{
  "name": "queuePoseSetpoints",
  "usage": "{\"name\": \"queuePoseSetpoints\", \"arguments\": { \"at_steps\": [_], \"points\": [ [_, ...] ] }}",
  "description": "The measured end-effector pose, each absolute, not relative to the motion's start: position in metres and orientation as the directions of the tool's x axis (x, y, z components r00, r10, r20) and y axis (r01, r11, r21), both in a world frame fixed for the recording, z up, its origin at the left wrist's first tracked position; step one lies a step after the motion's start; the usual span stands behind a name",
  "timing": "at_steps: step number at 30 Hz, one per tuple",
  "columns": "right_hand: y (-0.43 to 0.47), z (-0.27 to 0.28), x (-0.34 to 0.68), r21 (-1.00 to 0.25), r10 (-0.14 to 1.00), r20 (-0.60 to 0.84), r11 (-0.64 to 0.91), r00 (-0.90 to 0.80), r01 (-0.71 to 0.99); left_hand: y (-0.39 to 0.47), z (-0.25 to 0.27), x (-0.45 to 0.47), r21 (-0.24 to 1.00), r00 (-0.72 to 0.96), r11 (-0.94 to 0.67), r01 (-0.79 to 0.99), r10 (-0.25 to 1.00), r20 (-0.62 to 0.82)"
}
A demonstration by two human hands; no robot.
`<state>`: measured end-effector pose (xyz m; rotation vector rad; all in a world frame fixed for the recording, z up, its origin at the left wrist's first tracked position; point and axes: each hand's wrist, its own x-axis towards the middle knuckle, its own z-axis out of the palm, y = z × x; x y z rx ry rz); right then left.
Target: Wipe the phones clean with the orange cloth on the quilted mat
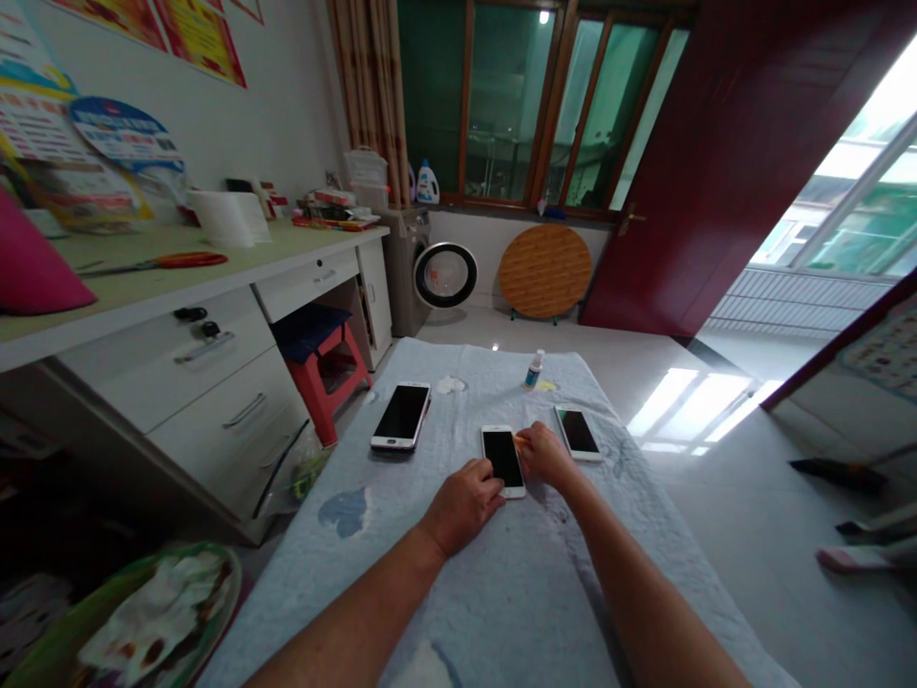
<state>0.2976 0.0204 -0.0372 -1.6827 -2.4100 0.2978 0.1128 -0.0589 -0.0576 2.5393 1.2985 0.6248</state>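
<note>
A white smartphone (503, 457) with a dark screen lies face up in front of me. My left hand (462, 502) grips its lower left side, fingers curled at the edge. At the phone's right edge, my right hand (548, 454) is closed in a pinch on a small orange item (521, 440), mostly hidden by the fingers. Farther left rests a larger white phone (402, 416), apparently on top of something dark. Another white phone (579, 433) lies just right of my right hand. Beyond them stands a small spray bottle (534, 371) with a blue label.
A pale blue cloth (422, 564) covers the table. To the left stand a desk (308, 250) with scissors (172, 260) and a paper roll (229, 218), a red stool (326, 368) and a lined waste bin (230, 583). A washing machine (405, 277) has its door open.
</note>
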Motion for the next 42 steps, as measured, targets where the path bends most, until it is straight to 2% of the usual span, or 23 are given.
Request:
{"name": "queuePoseSetpoints", "arguments": {
  "at_steps": [11, 19, 21, 25, 28, 31, 35, 42],
  "points": [
    [-0.042, -0.038, 0.311, -0.39, 0.94, 0.034, 0.325, -0.339, 0.862, -0.058, -0.065, 0.112, 0.393, 0.499, -0.577, 0.716, 0.817, 0.29],
    [-0.058, -0.028, 0.323, -0.56, 0.9, -0.003, 0.359, -0.435, 0.747, -0.058, -0.065, 0.112, 0.391, 0.495, -0.581, 0.713, 0.813, 0.305],
    [-0.057, -0.03, 0.322, -0.586, 0.906, 0.04, 0.362, -0.421, 0.724, -0.059, -0.063, 0.112, 0.4, 0.496, -0.58, 0.709, 0.814, 0.302],
    [-0.053, -0.039, 0.316, -0.514, 0.936, 0.216, 0.352, -0.28, 0.782, -0.059, -0.062, 0.112, 0.395, 0.452, -0.572, 0.719, 0.817, 0.359],
    [-0.051, -0.046, 0.31, -0.423, 0.95, 0.196, 0.305, -0.243, 0.853, -0.058, -0.064, 0.111, 0.376, 0.353, -0.51, 0.774, 0.839, 0.413],
    [-0.049, -0.049, 0.303, -0.371, 0.963, 0.145, 0.267, -0.229, 0.89, -0.058, -0.066, 0.112, 0.37, 0.315, -0.451, 0.812, 0.873, 0.373],
    [-0.046, -0.048, 0.297, -0.384, 0.968, 0.112, 0.25, -0.224, 0.889, -0.057, -0.064, 0.114, 0.364, 0.324, -0.451, 0.815, 0.875, 0.359],
    [-0.04, -0.054, 0.295, -0.482, 0.977, 0.081, 0.211, -0.196, 0.85, -0.056, -0.063, 0.118, 0.315, 0.311, -0.448, 0.837, 0.862, 0.401]
  ]
}}
